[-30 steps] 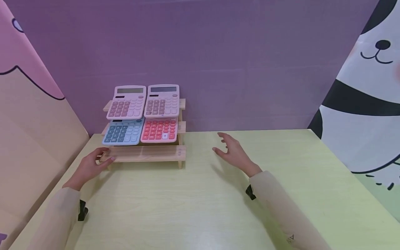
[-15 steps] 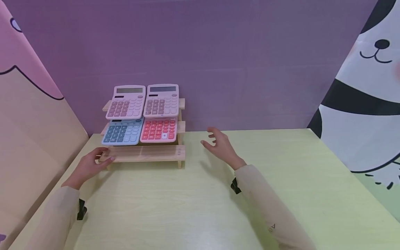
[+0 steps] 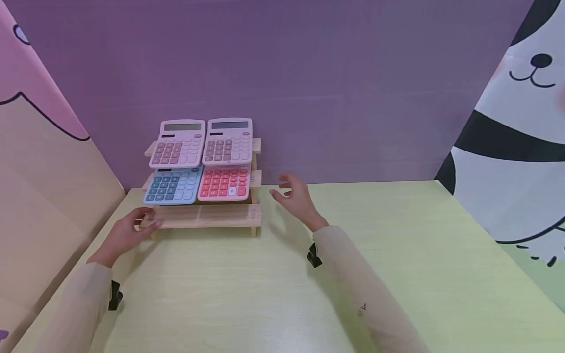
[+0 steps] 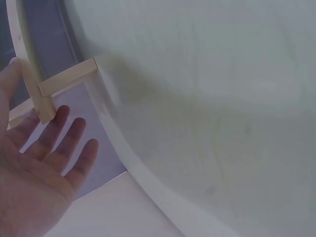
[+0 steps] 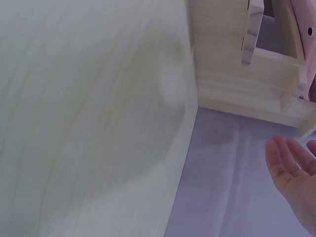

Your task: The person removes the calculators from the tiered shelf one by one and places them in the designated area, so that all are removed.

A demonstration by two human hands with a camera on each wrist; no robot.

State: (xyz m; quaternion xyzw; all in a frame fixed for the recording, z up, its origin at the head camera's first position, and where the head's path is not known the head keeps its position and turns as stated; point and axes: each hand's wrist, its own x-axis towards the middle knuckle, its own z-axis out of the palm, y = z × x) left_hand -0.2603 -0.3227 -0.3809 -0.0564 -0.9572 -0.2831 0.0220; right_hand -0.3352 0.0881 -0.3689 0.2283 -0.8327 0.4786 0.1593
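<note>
A three-tier wooden display rack (image 3: 207, 216) stands at the back left of the table. Two pale pink calculators (image 3: 178, 143) lean side by side on its top tier. On the middle tier lie a blue calculator (image 3: 173, 186) and a pink-red calculator (image 3: 224, 184). My left hand (image 3: 125, 235) pinches the left end of the bottom board, thumb in front and fingers behind; the left wrist view shows the board's end (image 4: 47, 108) between them. To the right of the rack, my right hand (image 3: 297, 198) hovers with loosely bent fingers, apart from it and holding nothing.
The pale wooden tabletop (image 3: 247, 289) extends in front and to the right. A purple backdrop (image 3: 353, 98) rises directly behind the rack. Printed panels flank the table, pink and cream on the left (image 3: 48, 171), a panda (image 3: 521, 191) on the right.
My right hand has moved left and slightly away from me, closer to the rack's right side. The left hand, rack and calculators have stayed in place.
</note>
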